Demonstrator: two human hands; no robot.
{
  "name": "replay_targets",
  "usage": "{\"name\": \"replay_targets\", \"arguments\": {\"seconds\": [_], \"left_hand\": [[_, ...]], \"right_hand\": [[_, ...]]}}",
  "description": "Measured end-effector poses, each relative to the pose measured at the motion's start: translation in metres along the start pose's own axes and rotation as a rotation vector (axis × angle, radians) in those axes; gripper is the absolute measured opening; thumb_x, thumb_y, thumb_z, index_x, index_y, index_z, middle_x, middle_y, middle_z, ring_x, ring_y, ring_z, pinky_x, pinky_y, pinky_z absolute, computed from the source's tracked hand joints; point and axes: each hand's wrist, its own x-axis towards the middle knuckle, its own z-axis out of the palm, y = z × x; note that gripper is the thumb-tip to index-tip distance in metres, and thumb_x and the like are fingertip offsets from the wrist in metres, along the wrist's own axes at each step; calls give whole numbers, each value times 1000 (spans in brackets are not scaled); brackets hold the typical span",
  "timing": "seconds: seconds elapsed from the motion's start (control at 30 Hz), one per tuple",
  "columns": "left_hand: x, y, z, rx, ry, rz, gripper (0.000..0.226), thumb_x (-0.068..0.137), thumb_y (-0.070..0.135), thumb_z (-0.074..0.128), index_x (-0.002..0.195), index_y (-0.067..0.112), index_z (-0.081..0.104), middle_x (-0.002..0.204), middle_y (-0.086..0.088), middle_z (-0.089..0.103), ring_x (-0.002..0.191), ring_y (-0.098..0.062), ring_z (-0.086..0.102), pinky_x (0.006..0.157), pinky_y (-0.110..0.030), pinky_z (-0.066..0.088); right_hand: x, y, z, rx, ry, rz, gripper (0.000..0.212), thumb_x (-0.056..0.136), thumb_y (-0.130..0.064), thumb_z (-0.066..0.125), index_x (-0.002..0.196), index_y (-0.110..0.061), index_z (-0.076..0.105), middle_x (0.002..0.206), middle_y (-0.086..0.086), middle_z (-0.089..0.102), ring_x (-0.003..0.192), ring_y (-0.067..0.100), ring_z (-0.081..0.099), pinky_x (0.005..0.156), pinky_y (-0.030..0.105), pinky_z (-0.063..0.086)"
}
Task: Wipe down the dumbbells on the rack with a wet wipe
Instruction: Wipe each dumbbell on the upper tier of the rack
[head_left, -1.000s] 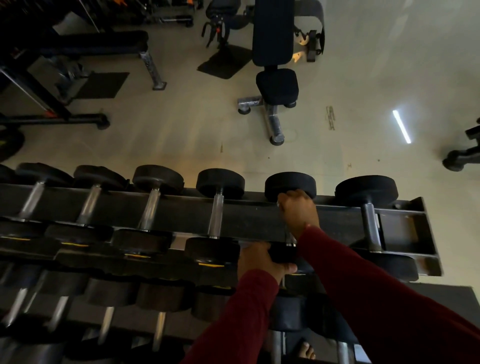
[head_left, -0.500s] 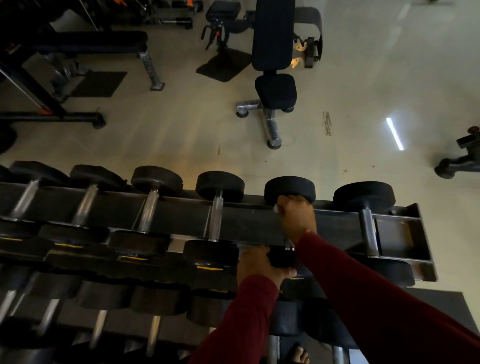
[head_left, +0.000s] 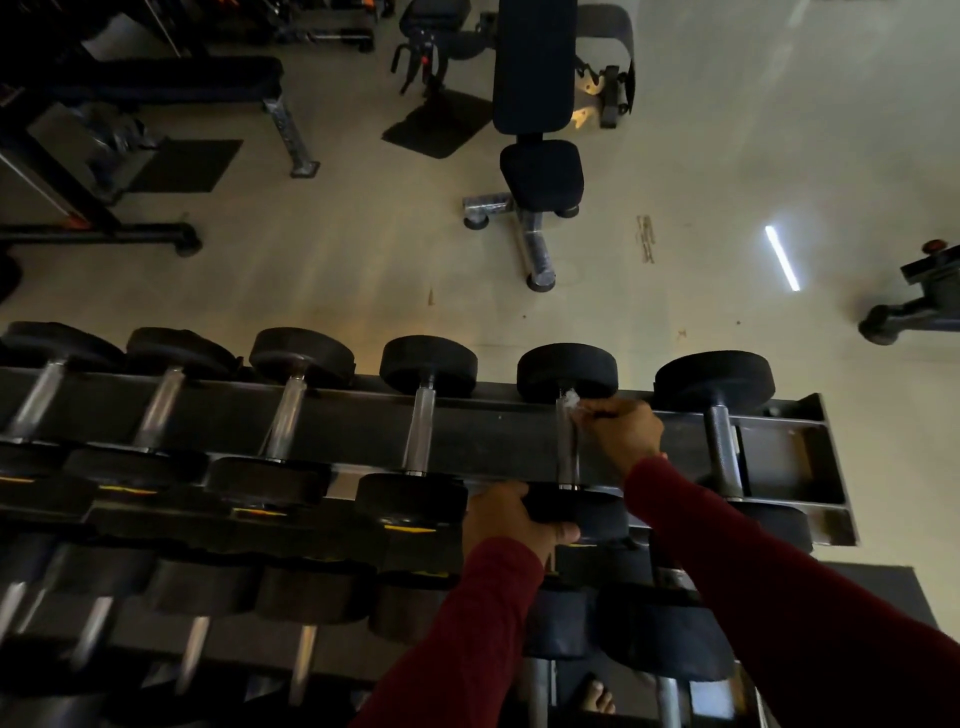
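Six dumbbells lie side by side on the top tier of the rack (head_left: 493, 441), handles running near to far; a lower tier nearer the camera holds more, too dark to count. The fifth dumbbell from the left (head_left: 567, 371) is the one being handled. The left hand (head_left: 506, 519) grips its near head, fingers curled over the top edge and thumb along the near side. The right hand (head_left: 621, 434) sits just right of the handle's far end, its fingers closed in a pinch on a small white wet wipe (head_left: 570, 401), which touches the handle where it meets the far head. Both arms wear dark red sleeves. On the floor beyond the rack stand two benches: an adjustable one (head_left: 537, 104) in the middle and a flat one (head_left: 171, 83) at far left. A bare foot (head_left: 597, 699) shows below the rack.
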Motion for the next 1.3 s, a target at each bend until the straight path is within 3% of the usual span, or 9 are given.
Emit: {"name": "replay_targets", "arguments": {"seconds": [0.1, 0.27, 0.47, 0.57, 0.73, 0.9, 1.0, 1.13, 1.3], "left_hand": [[-1, 0, 1, 8, 16, 1, 59, 53, 48, 92, 103, 23, 74, 104, 3, 73, 99, -17, 67, 89, -26, 53], [-4, 2, 0, 19, 33, 7, 64, 52, 50, 92, 107, 22, 74, 107, 2, 73, 101, -17, 67, 92, -27, 53], [-5, 1, 1, -1, 22, -18, 70, 54, 46, 93, 115, 20, 71, 115, 0, 71, 106, -18, 66, 95, -27, 51], [-4, -1, 2, -5, 26, -12, 67, 56, 45, 93, 114, 20, 71, 114, 0, 71, 109, -19, 66, 96, -25, 50], [-4, -3, 1, 2, 23, 4, 75, 58, 45, 93, 125, 20, 67, 125, -3, 68, 115, -19, 62, 97, -22, 45], [-8, -6, 5, 43, 24, 89, 68, 61, 55, 85, 120, 27, 66, 119, 1, 69, 111, -19, 64, 97, -31, 50], [-10, -11, 16, 188, -5, 295, 65, 77, 52, 67, 134, 26, 52, 132, -1, 58, 126, -21, 52, 109, -34, 41], [-4, 2, 30, 497, -77, 548, 75, 80, 46, 65, 145, 22, 36, 145, -3, 41, 135, -26, 36, 113, -45, 33], [4, 41, 52, 715, -219, 341, 80, 68, 32, 83, 137, 29, 42, 140, 0, 42, 129, -33, 31, 97, -69, 33]], "right_hand": [[-12, 8, -8, -28, -87, 56, 7, 82, -24, 78, 88, -21, 76, 83, -13, 68, 78, -2, 58, 91, 22, 47], [-35, 26, -16, -139, -275, 62, 11, 75, -29, 83, 85, -26, 79, 85, -15, 71, 81, -2, 63, 81, 17, 50], [-26, 15, 1, -372, -111, -301, 6, 87, -30, 73, 90, -26, 76, 86, -11, 73, 66, -8, 62, 62, 5, 46], [-4, -4, 4, -537, -18, -532, 15, 91, -11, 64, 91, -17, 77, 87, 5, 74, 69, 12, 68, 67, 23, 56], [-3, -47, 6, -983, -167, -654, 25, 99, -6, 46, 113, 3, 63, 109, 18, 66, 98, 34, 66, 77, 37, 52], [-19, -38, 2, -1225, -314, -880, 22, 94, -3, 47, 103, -2, 67, 104, 15, 69, 90, 29, 69, 72, 33, 51], [-5, -24, -8, -931, -384, -732, 15, 92, -15, 60, 95, -14, 75, 98, 3, 74, 82, 14, 69, 69, 19, 50], [16, 0, -27, -317, -263, -288, 8, 85, -17, 74, 90, -20, 79, 88, -11, 73, 79, 1, 66, 75, 6, 48], [27, 26, -26, 145, -218, 122, 8, 82, -15, 77, 89, -17, 80, 78, -1, 76, 72, 10, 68, 75, 25, 58]]}}
